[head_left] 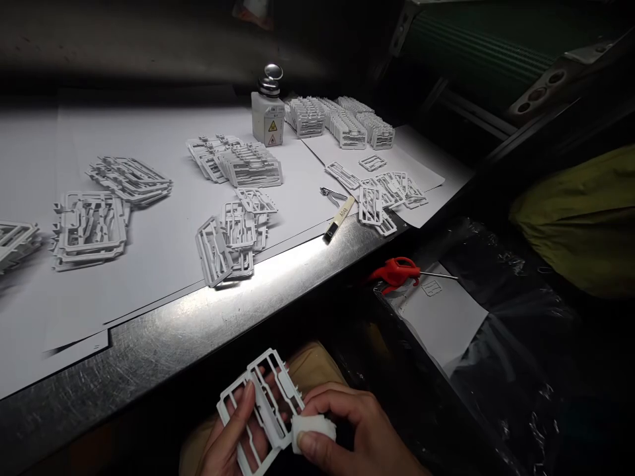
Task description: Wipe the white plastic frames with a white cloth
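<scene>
At the bottom centre, below the table edge, my left hand (229, 433) is closed on a white plastic frame (268, 404) with long slots, its thumb lying on the front. My right hand (354, 423) pinches a folded white wipe (313, 430) between thumb and fingers. The wipe touches the frame's lower right edge. Part of the left fingers shows through the slots behind the frame.
White paper on the metal-edged table (218, 317) bears piles of similar frames (92, 225), a pump bottle (268, 119) and nippers (338, 215). Right of the edge, a red air gun (399, 272) lies by white paper (459, 320) and black plastic (520, 357).
</scene>
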`<state>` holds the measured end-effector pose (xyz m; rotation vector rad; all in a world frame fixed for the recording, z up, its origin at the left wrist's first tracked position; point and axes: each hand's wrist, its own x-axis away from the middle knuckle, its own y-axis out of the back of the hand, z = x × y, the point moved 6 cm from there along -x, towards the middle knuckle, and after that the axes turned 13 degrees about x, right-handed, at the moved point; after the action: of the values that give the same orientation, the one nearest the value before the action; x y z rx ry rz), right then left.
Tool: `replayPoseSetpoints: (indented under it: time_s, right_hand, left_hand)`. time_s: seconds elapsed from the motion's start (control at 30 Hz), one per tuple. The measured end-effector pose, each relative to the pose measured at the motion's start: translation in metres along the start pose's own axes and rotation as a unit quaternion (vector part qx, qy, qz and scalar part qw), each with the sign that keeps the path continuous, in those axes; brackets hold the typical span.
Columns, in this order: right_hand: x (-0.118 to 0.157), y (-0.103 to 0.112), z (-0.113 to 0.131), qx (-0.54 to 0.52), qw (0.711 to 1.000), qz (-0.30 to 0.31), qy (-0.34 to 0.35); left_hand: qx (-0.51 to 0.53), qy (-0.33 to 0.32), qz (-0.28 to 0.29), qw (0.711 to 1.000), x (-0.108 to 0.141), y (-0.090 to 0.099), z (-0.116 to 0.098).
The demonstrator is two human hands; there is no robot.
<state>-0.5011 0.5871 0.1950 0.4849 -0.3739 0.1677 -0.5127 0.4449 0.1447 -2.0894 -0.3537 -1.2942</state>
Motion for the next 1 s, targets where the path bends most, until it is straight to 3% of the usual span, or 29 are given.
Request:
replayPoseSetpoints:
  time_s: [0.1,0.33,0.43,0.53,0.63,0.73,0.87,1.0]
  right_hand:
    - [0.001,0.008,0.006,0.094,0.994,-0.028,0.054]
    - [0.007,0.021,0.024,0.191,0.954,-0.14,0.181]
    - [0.009,0.009,0.028,0.274,0.929,-0.119,0.217]
    - [0.011,-0.008,0.027,0.306,0.919,-0.056,0.242]
    - [0.013,-0.011,0.026,0.236,0.945,0.007,0.225]
    - [0.007,0.004,0.026,0.11,0.982,0.023,0.151]
    - [-0.006,0.034,0.024,0.068,0.992,-0.084,0.066]
    - [-0.022,0.035,0.028,0.102,0.984,-0.133,0.067]
  left_hand:
    - [-0.012,-0.036,-0.042,0.998,-0.003,0.003,-0.009]
    - [0.033,-0.05,0.028,0.998,-0.002,-0.007,-0.011]
    - [0.004,-0.037,0.042,0.998,-0.002,-0.011,-0.004]
    - [-0.042,-0.015,0.032,0.999,-0.003,-0.013,0.003]
    - [0.048,0.051,0.035,0.997,-0.007,-0.011,0.013]
    - [0.18,0.122,0.074,0.973,-0.009,-0.009,0.021]
    - [0.198,0.115,0.102,0.968,-0.012,-0.003,0.019]
    - [0.142,0.101,0.101,0.979,-0.013,-0.002,0.019]
